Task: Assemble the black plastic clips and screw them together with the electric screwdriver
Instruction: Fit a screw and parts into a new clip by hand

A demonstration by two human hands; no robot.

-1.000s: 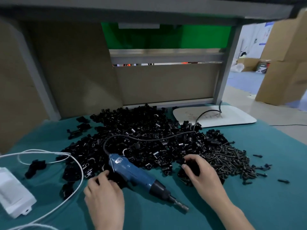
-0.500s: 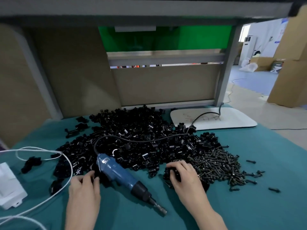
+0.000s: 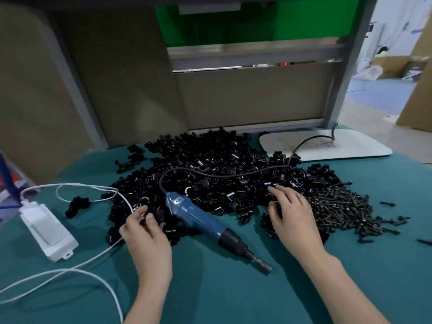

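Far left: white adapter [image 3: 46,230] lay on teal cloth [image 3: 210,288]. At near-left edge of clip pile [image 3: 210,169], left hand [image 3: 145,232] pinched black clip [image 3: 156,217]. Between hands lay electric screwdriver [image 3: 201,220], bit pointing near-right. Spread-fingered right hand [image 3: 292,216] rested on pile, gripping nothing. Right of it: screws [image 3: 339,206] heaped.

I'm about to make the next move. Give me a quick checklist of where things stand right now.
1. First part held: ok, left hand pinches a black clip.
2. Second part picked: not ok, right hand rests open on the clip pile.
3. Fasteners in reach: ok, screw pile sits beside the right hand.
4. Tool free: ok, electric screwdriver lies ungripped between the hands.
5. Lead clear: not ok, cord drapes across the clip pile.
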